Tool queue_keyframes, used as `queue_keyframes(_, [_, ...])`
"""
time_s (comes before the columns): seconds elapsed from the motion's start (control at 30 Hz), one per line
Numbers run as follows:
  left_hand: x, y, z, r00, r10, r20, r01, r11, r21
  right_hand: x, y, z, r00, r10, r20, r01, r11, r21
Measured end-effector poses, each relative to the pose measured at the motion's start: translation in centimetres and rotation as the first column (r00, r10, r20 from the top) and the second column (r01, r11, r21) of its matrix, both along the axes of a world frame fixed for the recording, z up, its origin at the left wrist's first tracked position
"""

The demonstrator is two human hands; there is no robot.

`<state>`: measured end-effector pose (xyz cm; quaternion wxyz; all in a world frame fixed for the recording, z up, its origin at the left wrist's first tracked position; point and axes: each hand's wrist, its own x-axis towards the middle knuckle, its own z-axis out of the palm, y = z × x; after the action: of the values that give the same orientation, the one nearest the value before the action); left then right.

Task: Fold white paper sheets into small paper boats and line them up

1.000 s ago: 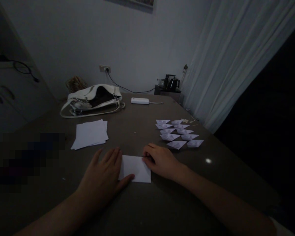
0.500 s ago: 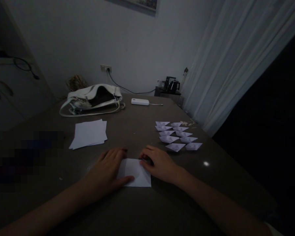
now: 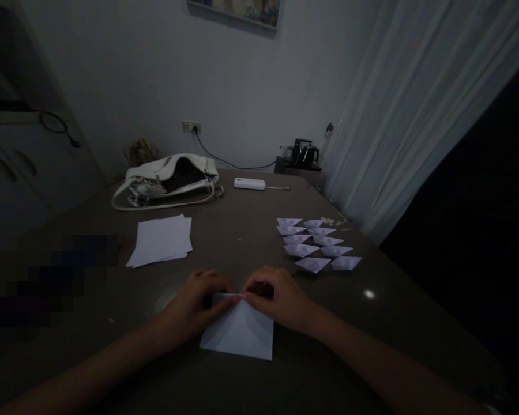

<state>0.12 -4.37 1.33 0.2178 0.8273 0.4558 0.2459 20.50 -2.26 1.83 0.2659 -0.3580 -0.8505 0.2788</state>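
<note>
A folded sheet of white paper (image 3: 240, 331) is between my hands at the near middle of the table, its lower edge toward me. My left hand (image 3: 199, 302) pinches its far edge near the middle, thumb on the near side. Right beside it, my right hand (image 3: 281, 297) grips the same far edge, thumb and index fingertip pressed together. The two thumbs nearly meet. Several folded paper boats (image 3: 313, 264) stand in two rows beyond my right hand. A stack of white paper sheets (image 3: 160, 239) lies beyond my left hand.
A white handbag (image 3: 168, 176) rests at the back left of the table (image 3: 225, 242). Near the back edge lies a white power bank (image 3: 249, 183) with a short cable. A black kettle (image 3: 308, 154) stands behind on a small stand. A sheer curtain (image 3: 372, 115) hangs at right.
Both hands have come together at the paper's far edge and now pinch it. The left hand was lying spread on the paper before. The paper's near edge has shifted toward me.
</note>
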Motion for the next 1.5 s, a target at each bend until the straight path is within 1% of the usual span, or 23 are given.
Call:
queue_keyframes(0.07, [0.1,-0.1,0.1,0.999,-0.037,-0.002,0.037,0.999,-0.006,-0.1,-0.1,0.0,1.0,-0.001,-0.001,0.001,1.0,-0.002])
queue_keyframes(0.2, [0.2,-0.2,0.5,0.999,-0.036,0.01,0.036,0.999,-0.009,-0.2,-0.2,-0.1,1.0,0.003,-0.019,-0.003,1.0,0.029])
queue_keyframes(0.37, [-0.2,-0.1,0.9,0.998,-0.056,-0.03,0.058,0.997,0.043,-0.2,-0.3,0.1,1.0,0.008,-0.005,-0.007,0.995,0.1])
queue_keyframes(0.5, [-0.5,0.3,1.0,1.0,0.0,-0.025,0.002,0.997,0.082,0.0,-0.2,0.2,0.999,-0.041,-0.006,0.041,0.995,0.09])
queue_keyframes(0.63, [-0.5,0.4,0.6,0.999,0.033,-0.001,-0.033,0.998,0.056,0.0,-0.1,0.2,0.999,-0.049,-0.022,0.051,0.993,0.102])
queue_keyframes(0.77, [-0.3,0.2,0.6,1.0,-0.003,0.021,0.001,0.998,0.066,-0.1,-0.3,0.2,0.999,-0.034,-0.013,0.035,0.995,0.09])
queue_keyframes(0.87, [-0.1,0.0,0.7,0.999,-0.032,0.026,0.029,0.996,0.083,-0.3,-0.6,0.0,0.999,-0.002,-0.041,0.006,0.997,0.083])
queue_keyframes(1.0, [0.5,-0.5,0.6,0.998,-0.026,0.064,0.021,0.996,0.084,-0.6,-0.8,-0.2,0.996,0.018,-0.091,-0.008,0.995,0.101])
queue_keyframes(1.1, [0.8,-0.9,0.5,0.996,-0.007,0.092,-0.002,0.995,0.098,-0.6,-0.8,-0.3,0.996,-0.021,-0.089,0.031,0.993,0.117])
queue_keyframes(1.3, [0.5,-0.9,0.6,0.996,0.022,0.084,-0.037,0.984,0.172,-0.3,-0.4,0.1,0.995,-0.078,-0.065,0.084,0.992,0.091])
queue_keyframes(1.4, [0.1,-0.7,0.7,0.991,0.072,0.11,-0.089,0.983,0.158,0.3,0.2,0.4,0.99,-0.134,-0.053,0.139,0.984,0.113])
queue_keyframes(1.5, [-0.3,-0.4,0.8,0.978,0.148,0.148,-0.167,0.978,0.123,0.9,1.1,0.6,0.975,-0.211,-0.074,0.221,0.962,0.159])
